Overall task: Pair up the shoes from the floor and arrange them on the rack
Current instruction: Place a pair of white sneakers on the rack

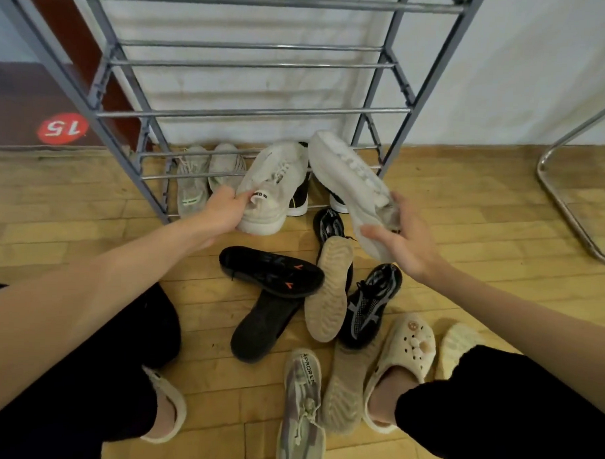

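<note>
Left hand (226, 209) gripping heel of white sneaker (275, 180); right hand (402, 239) clutching its mate (351, 176); rack (250, 110) just beyond, dark shoes (272, 273) below on floor (72, 200).

My left hand (226, 209) grips a white sneaker (275, 183) by the heel; my right hand (401, 243) holds its mate (350, 183) sole-up. Both are at the rack (253, 111) bottom tier, beside a grey pair (207, 178). Black shoes (272, 273) piled on floor.
</note>
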`<state>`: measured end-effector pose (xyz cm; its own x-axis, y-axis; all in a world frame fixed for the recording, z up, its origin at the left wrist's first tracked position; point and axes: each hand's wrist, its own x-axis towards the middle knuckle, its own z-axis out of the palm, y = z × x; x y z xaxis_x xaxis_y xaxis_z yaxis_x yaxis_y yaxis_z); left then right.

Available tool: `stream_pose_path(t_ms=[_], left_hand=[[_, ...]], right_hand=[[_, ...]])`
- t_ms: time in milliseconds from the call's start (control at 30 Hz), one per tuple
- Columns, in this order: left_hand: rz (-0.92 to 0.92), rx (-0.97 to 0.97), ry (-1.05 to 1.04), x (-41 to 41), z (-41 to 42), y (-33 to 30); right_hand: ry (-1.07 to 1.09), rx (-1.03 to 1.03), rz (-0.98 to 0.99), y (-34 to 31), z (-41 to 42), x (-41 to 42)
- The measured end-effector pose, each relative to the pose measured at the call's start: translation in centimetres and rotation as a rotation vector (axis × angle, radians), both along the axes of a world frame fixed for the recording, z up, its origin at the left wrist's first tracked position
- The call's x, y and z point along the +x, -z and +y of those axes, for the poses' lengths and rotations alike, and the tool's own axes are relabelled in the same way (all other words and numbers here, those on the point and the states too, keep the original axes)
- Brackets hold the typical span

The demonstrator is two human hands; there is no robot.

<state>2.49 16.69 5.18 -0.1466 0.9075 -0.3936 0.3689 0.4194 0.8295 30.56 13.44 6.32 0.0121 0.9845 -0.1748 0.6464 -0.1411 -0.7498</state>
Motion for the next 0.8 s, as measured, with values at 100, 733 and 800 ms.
stream_pose_path(t_ms=[100, 733, 800], left_hand=[[-0.084, -0.031, -0.002, 0.6, 1.1, 0.9], [-0.437, -0.018, -0.044, 8.4, 17.9, 6.5], [-0.403, -0.019, -0.07, 8.6, 18.5, 7.0]], right_hand=[[0.048, -0.026, -0.044, 1.8, 1.1, -0.3], [0.15, 0.018, -0.332, 7.1, 21.9, -2.4], [0.117, 0.03, -0.392, 7.5, 22.7, -2.0]])
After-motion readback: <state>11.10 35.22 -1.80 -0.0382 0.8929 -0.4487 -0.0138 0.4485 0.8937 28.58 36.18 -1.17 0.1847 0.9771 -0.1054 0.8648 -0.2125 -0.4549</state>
